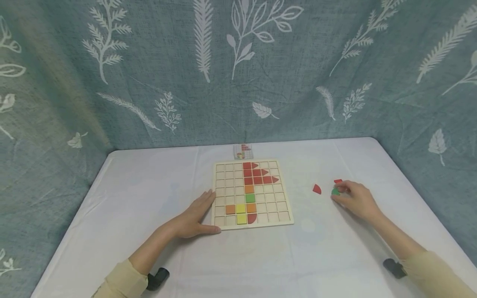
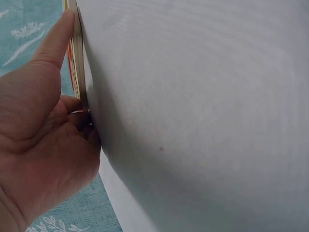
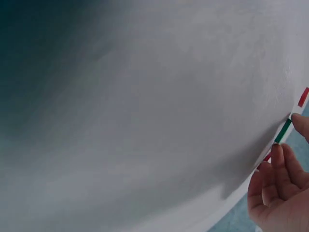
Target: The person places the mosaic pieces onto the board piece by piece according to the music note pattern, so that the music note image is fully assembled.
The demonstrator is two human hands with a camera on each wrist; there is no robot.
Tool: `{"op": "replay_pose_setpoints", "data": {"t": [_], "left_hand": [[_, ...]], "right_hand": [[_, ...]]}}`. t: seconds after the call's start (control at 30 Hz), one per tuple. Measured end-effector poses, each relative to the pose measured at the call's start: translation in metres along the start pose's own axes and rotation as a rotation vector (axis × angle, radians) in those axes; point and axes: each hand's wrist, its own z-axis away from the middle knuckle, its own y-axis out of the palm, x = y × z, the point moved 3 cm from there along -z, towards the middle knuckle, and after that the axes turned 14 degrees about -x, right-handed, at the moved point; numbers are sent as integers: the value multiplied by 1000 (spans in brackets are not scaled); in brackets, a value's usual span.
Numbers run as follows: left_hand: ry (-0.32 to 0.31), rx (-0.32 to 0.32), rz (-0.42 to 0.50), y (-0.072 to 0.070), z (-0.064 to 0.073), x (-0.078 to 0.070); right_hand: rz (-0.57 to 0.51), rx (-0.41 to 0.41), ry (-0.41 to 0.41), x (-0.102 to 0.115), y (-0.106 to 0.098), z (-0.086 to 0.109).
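A pale wooden grid board lies mid-table, holding red squares and triangles at its top, orange, green and yellow squares below, and a red rounded piece in the bottom row. My left hand rests along the board's left edge, thumb at the near corner and fingers extended up the side; the left wrist view shows the board's edge against it. Right of the board, my right hand pinches a green rounded piece between thumb and fingertips. In the right wrist view the green piece appears edge-on.
A red quarter-circle piece lies between the board and my right hand. Another red piece, partly hidden, sits just beyond my right fingers. A small pattern card is behind the board. A patterned blue-green cloth hangs behind the white-covered table.
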Motion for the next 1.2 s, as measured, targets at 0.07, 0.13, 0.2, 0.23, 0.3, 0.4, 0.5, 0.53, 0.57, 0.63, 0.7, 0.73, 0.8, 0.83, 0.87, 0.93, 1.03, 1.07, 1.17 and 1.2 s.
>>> {"op": "replay_pose_setpoints", "data": {"t": [0.07, 0.13, 0.2, 0.23, 0.3, 0.4, 0.5, 0.53, 0.57, 0.63, 0.7, 0.73, 0.8, 0.83, 0.87, 0.93, 1.03, 1.07, 1.17, 1.2], "left_hand": [[4, -1, -3, 0, 0, 0], [5, -3, -3, 1, 0, 0], [5, -3, -2, 1, 0, 0], [5, -3, 0, 1, 0, 0], [3, -2, 2, 1, 0, 0], [-2, -4, -2, 1, 0, 0], [-2, -6, -7, 1, 0, 1], [-1, -6, -8, 1, 0, 1], [1, -6, -7, 1, 0, 1], [5, -4, -2, 1, 0, 1], [7, -2, 2, 1, 0, 1], [7, -1, 4, 1, 0, 1], [5, 0, 5, 0, 1, 1], [4, 0, 3, 0, 1, 0], [3, 1, 3, 0, 1, 0], [1, 1, 0, -1, 2, -1], [-1, 3, -2, -2, 2, -2], [-1, 5, -1, -2, 2, -2], [-2, 7, -3, -1, 1, -1], [-1, 8, -3, -1, 1, -1]], "right_hand": [[-2, 6, -19, 3, 2, -1], [-1, 10, -33, 4, 4, -2], [4, 5, -32, 5, 4, -1], [9, 1, -26, 5, 4, -1], [10, -2, -9, 5, 3, 0], [5, -7, 11, 4, 2, 1], [-3, -14, 15, 4, 2, 1], [-11, -15, 18, 5, 2, 1], [-23, -16, 23, 6, 2, 1], [-52, -12, 43, 10, 4, 0], [-86, -4, 61, 16, 8, -1], [-102, 4, 68, 20, 12, -2], [-127, 21, 79, 30, 20, -4], [-139, 28, 82, 36, 25, -4], [-148, 40, 87, 42, 30, -5], [-166, 66, 88, 56, 41, -5], [-207, 107, 65, 81, 56, -4], [-221, 125, 47, 89, 61, -3], [-273, 180, -1, 112, 76, 0], [-290, 203, -13, 119, 81, 2]]}}
